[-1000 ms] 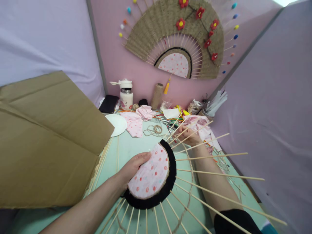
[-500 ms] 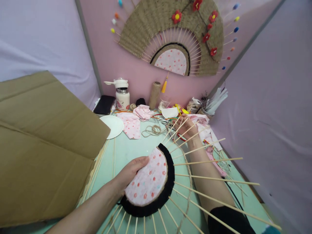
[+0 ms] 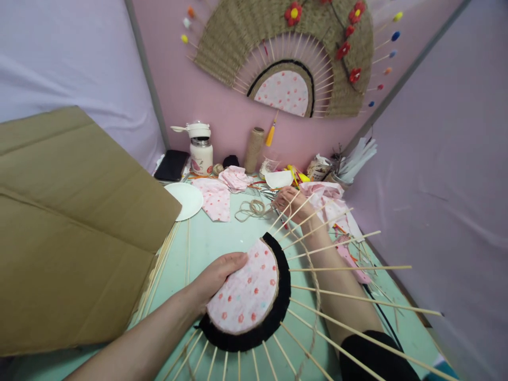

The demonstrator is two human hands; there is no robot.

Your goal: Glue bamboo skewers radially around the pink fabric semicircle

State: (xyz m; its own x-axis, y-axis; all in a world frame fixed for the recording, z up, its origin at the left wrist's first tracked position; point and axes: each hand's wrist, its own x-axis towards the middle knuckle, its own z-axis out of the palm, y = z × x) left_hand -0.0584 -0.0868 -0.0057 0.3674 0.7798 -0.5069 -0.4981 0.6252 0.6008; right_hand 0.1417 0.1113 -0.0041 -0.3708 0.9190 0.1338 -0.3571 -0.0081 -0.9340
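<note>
My left hand grips a half-round fan base, its thumb on the white cloth with small red flowers and its fingers hidden beneath. A black band edges the curve, and thin bamboo sticks fan out from it. Beige twine runs across the sticks, partway along their length. Beyond the upper sticks, my right hand is closed at the end of the twine, its fingertips partly hidden. Scissors and a loose coil of twine lie beside it.
Folded cardboard stands at left, by a white paper disc. Along the back are a flask, a twine spool and floral cloth. A pink glue gun lies right. A finished fan hangs on the wall.
My right hand has shifted slightly left, its fingers drawn closer together. The twine across the sticks has moved a little outward. My left hand keeps its hold on the fan base.
</note>
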